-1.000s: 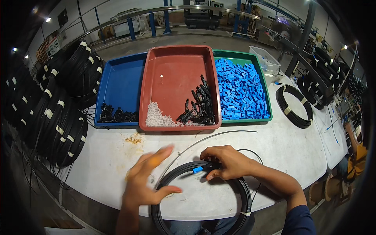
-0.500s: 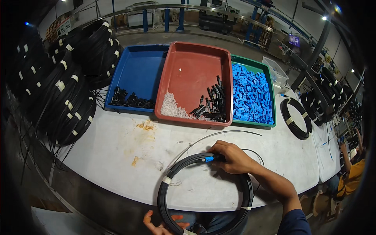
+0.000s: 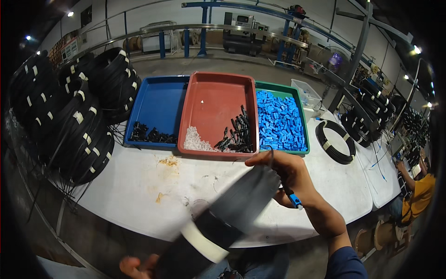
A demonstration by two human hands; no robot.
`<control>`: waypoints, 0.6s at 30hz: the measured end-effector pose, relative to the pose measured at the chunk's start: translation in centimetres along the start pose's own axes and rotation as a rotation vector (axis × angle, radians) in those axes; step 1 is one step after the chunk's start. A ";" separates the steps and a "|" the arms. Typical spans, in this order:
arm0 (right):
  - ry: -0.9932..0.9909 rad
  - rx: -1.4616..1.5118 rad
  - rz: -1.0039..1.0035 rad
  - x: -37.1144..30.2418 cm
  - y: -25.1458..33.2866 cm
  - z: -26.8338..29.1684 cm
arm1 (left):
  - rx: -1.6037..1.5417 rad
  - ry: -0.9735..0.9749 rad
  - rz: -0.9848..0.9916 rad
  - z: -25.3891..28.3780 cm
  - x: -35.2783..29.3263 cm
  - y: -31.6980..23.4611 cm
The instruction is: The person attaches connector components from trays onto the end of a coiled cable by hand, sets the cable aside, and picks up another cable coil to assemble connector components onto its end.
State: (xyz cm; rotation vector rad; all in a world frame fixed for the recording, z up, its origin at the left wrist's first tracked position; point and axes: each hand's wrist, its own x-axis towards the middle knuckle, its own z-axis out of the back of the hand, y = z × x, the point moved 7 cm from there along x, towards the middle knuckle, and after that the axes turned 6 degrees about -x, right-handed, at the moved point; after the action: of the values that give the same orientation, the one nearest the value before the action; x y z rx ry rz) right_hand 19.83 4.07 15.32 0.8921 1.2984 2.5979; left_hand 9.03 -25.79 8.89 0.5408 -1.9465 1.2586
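A coil of black cable (image 3: pixel 206 232), bound with white tape (image 3: pixel 204 242), is raised edge-on before me and smeared by motion. My right hand (image 3: pixel 299 179) grips its far end, the thumb and fingers bent round the strands. Out from under that hand sticks a cable end with a blue connector (image 3: pixel 295 200) and a pale tip. At the lower left my left hand (image 3: pixel 138 267) is against the near end of the coil; the coil and the picture's lower edge hide most of it, and its visible fingers are curled and a little blurred.
Beyond the coil stand a blue tray (image 3: pixel 155 104) with black parts, a red tray (image 3: pixel 220 95) with clear and black pieces, and a green tray (image 3: pixel 278 86) of blue connectors. Stacked cable coils (image 3: pixel 69 135) rise at left. Another coil (image 3: pixel 327 146) lies right. A person (image 3: pixel 420 197) works far right.
The coil has swung up from a flat ring to edge-on, nearer to me. My right hand has turned and moved slightly right, with the blue connector now below it. My left hand has shifted left.
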 end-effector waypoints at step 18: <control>0.122 -0.655 0.150 -11.8 -6.2 0.2 | 0.060 0.852 -0.416 -5.5 -6.2 -1.7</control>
State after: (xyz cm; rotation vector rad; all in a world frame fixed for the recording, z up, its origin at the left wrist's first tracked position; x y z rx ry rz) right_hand 28.61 4.10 5.35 0.7289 0.3328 2.9251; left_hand 16.09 -21.80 6.49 0.3276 -1.0247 1.0350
